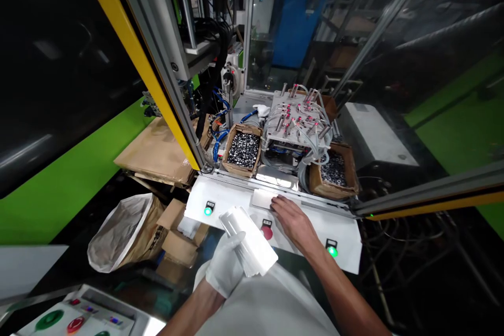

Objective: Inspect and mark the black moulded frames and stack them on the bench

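Observation:
My left hand (226, 263), in a white glove, grips a stack of thin, shiny metal plates (252, 244) held at a slant in front of my body. The thumb lies over the top of the stack. Further right, my bare right hand (293, 221) reaches forward over the white control panel (236, 197). Its fingers lie on a flat, pale plate (262, 198) near the panel's back edge; whether the fingertips hook round it is hidden. A red button (267, 232) sits between the two hands.
Behind the panel stands a fixture (296, 115) with pins, hoses and red lights. Cardboard boxes of small metal parts flank it, one left (243, 151) and one right (334, 169). Green-lit buttons (208, 211) (332, 251) mark the panel's ends. A yellow-edged frame (137, 58) rises at left.

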Demonstrator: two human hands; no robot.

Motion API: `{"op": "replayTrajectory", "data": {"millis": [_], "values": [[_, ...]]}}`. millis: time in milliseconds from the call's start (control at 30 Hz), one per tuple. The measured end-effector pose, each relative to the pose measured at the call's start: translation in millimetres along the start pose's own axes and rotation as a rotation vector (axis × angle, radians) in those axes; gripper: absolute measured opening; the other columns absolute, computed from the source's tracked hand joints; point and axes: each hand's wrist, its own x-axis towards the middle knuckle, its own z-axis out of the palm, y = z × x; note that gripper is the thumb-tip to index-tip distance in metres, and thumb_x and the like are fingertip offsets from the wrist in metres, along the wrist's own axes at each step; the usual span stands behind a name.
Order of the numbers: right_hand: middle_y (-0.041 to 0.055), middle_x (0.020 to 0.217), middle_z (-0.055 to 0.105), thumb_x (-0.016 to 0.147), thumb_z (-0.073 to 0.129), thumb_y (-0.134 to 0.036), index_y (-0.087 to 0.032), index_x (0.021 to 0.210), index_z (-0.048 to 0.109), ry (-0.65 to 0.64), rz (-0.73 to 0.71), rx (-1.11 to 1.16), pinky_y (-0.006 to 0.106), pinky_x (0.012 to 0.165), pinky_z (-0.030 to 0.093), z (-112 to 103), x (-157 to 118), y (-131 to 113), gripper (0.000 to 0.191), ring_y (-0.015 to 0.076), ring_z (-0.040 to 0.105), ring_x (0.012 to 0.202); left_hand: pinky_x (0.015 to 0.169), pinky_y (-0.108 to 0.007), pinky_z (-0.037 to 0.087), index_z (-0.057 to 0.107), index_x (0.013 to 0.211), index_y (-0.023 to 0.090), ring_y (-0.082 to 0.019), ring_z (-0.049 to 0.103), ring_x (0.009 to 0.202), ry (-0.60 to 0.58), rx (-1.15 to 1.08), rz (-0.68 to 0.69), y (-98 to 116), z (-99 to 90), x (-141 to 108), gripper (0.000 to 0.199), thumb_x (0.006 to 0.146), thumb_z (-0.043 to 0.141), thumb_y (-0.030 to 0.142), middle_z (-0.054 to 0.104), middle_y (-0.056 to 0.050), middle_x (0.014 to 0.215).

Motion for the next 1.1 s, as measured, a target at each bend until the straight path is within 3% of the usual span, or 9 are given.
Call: {"op": "replayTrajectory", "data": {"millis": [133,333,500,600,667,767,900,1000,1100], "values": [[0.0132,0.126,0.07,0.103,0.045,-0.026,-0.02,0.129,0.064,0.064,0.185,0.186,0.046,0.105,0.052,-20,5,-31,0.032,0.0267,0.063,0.122,0.096,-0.045,0.057,0.062,0.128,0.013,-0.03,0.072,0.106,-0.025,0.039,0.01,1,3.9,1,0.041,0.089,0.066,0.021,0.076,-0.017,0.113],[0.0039,0.084,0.073,0.101,0.045,-0.05,-0.022,0.112,0.063,-0.526,0.531,0.399,0.031,0.067,0.047,-37,16,-79,0.036,0.0233,0.068,0.076,0.098,-0.046,0.054,0.066,0.122,0.011,-0.03,0.072,0.103,-0.062,0.113,-0.001,-2,6.8,6,0.035,0.091,0.065,0.028,0.075,-0.017,0.111],[0.0026,0.085,0.072,0.104,0.04,-0.048,-0.022,0.105,0.061,-0.226,0.55,0.429,0.029,0.066,0.049,-39,12,-49,0.033,0.0203,0.067,0.074,0.088,-0.043,0.055,0.072,0.105,0.01,-0.027,0.071,0.086,-0.141,0.083,-0.011,0,2.5,6,0.026,0.083,0.064,0.02,0.076,-0.014,0.095],[0.0077,0.115,0.074,0.105,0.039,-0.032,-0.023,0.125,0.063,-0.038,0.352,0.243,0.036,0.086,0.055,-32,6,-19,0.032,0.024,0.07,0.102,0.088,-0.046,0.055,0.072,0.102,0.008,-0.03,0.071,0.088,-0.118,0.073,-0.056,2,-2.1,7,0.028,0.077,0.062,0.017,0.075,-0.016,0.093],[0.0084,0.134,0.068,0.104,0.036,-0.02,-0.024,0.134,0.062,-0.026,0.162,0.107,0.044,0.103,0.05,-23,3,-3,0.039,0.0263,0.063,0.124,0.093,-0.045,0.053,0.069,0.113,0.01,-0.031,0.071,0.098,-0.081,0.057,-0.059,2,-3.7,8,0.035,0.078,0.063,0.016,0.076,-0.016,0.104],[0.0092,0.138,0.065,0.103,0.043,-0.021,-0.024,0.134,0.063,-0.108,0.042,-0.045,0.054,0.108,0.047,-9,2,8,0.037,0.0305,0.057,0.131,0.096,-0.046,0.054,0.064,0.124,0.013,-0.03,0.072,0.103,-0.055,0.056,-0.031,2,-1.5,8,0.043,0.081,0.068,0.017,0.076,-0.017,0.111],[0.0122,0.14,0.062,0.102,0.048,-0.023,-0.019,0.134,0.061,-0.003,0.048,-0.051,0.053,0.113,0.043,-7,3,1,0.034,0.0317,0.048,0.139,0.1,-0.05,0.053,0.06,0.13,0.012,-0.035,0.07,0.111,-0.035,0.075,0.007,4,6.1,4,0.046,0.085,0.07,0.017,0.074,-0.02,0.117],[0.0133,0.131,0.066,0.103,0.047,-0.022,-0.019,0.132,0.059,0.097,0.107,0.118,0.047,0.11,0.046,-19,3,-19,0.032,0.028,0.055,0.129,0.1,-0.049,0.053,0.062,0.128,0.009,-0.034,0.071,0.107,-0.07,0.112,0.006,7,8.4,2,0.042,0.087,0.068,0.02,0.075,-0.021,0.114],[0.0094,0.113,0.071,0.105,0.042,-0.032,-0.023,0.123,0.063,-0.058,0.239,0.333,0.04,0.093,0.051,-32,8,-47,0.029,0.0246,0.065,0.106,0.101,-0.045,0.054,0.065,0.125,0.009,-0.03,0.073,0.103,-0.077,0.139,0.026,7,9.3,3,0.039,0.088,0.069,0.021,0.076,-0.018,0.113]]}}
